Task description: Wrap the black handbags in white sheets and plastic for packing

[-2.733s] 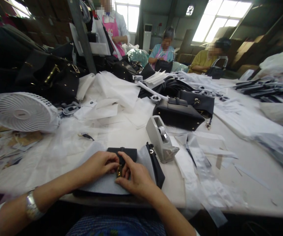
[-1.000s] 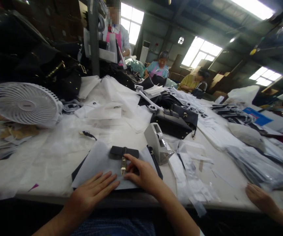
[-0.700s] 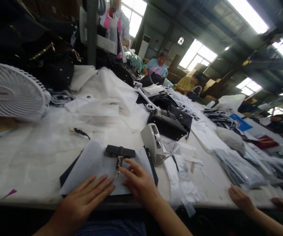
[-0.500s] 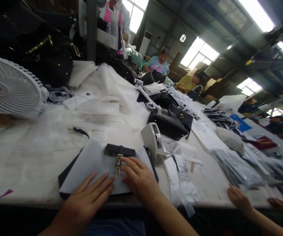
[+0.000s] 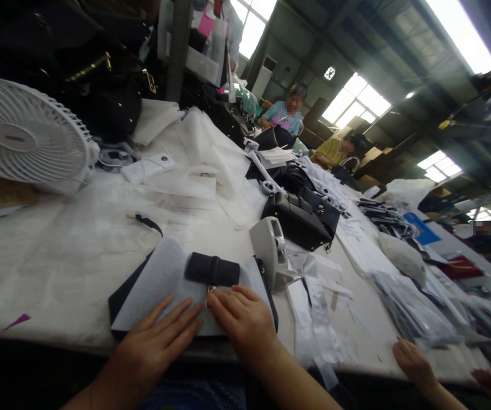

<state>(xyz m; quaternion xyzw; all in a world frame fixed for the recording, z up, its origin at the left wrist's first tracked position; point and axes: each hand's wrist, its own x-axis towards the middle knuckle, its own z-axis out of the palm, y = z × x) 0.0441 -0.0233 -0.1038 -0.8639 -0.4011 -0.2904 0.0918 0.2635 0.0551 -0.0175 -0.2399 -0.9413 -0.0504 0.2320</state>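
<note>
A black handbag (image 5: 122, 296) lies at the table's front edge, its front covered by a pale grey protective sheet (image 5: 151, 282). A black strap flap (image 5: 213, 270) shows above the sheet, with a gold metal clasp (image 5: 211, 289) below it. My left hand (image 5: 160, 336) rests flat on the sheet near the bag's lower edge, fingers stretched out. My right hand (image 5: 245, 322) has its fingers closed at the clasp and covers most of it.
A white tape dispenser (image 5: 267, 253) stands right of the bag, with plastic strips (image 5: 316, 302) beside it. Another black handbag (image 5: 298, 219) lies behind. A white fan (image 5: 19, 134) is at left. A co-worker's hand (image 5: 413, 364) rests at the right table edge.
My right hand's fingers have closed over the clasp, which now shows only in part. The flap is tilted up and shows more of its face. My left hand stays on the sheet.
</note>
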